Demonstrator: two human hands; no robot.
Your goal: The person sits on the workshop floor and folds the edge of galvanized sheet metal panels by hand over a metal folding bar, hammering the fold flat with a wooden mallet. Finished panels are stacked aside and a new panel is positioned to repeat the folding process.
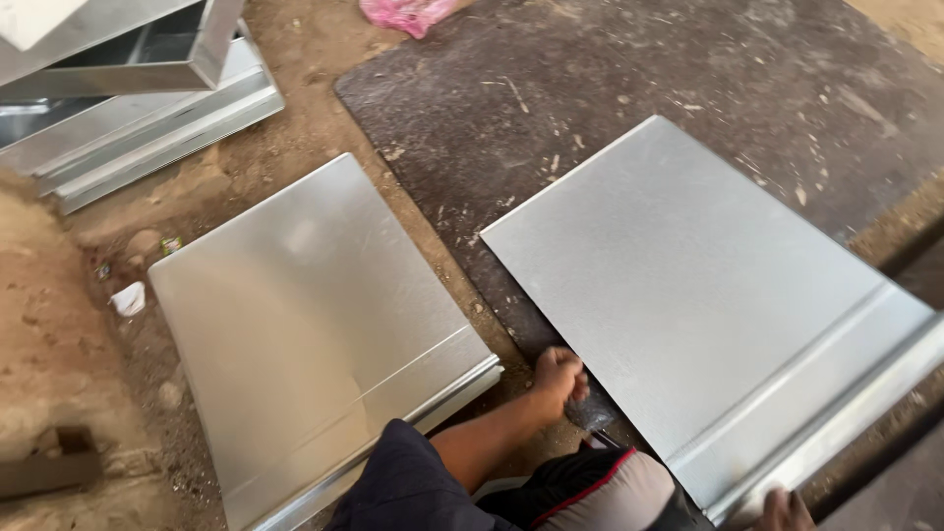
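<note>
Bare, packed earth forms the floor of this workplace, with a dark, scuffed mat (639, 79) spread across the upper right of it. On the mat lies a large galvanised metal sheet (688, 285), flat, turned at an angle, with a folded seam running along its lower right edge. The person's left hand (558, 379) is curled closed at the sheet's near lower edge, fingers tucked in and touching the metal; exactly what they clasp cannot be made out. The right hand (784, 511) shows only in part at the bottom of the view, at the sheet's lower corner by the folded seam, and whether it is closed or spread cannot be told. A second metal sheet (305, 324) of much the same kind lies flat on the earth just to the left, apart from the first, its own folded edge towards the person. Stacked metal ductwork pieces (128, 108) sit in the upper left corner. A pink plastic bag (408, 14) lies at the top edge, and a small white scrap (129, 298) rests on the dirt beside the second sheet.
</note>
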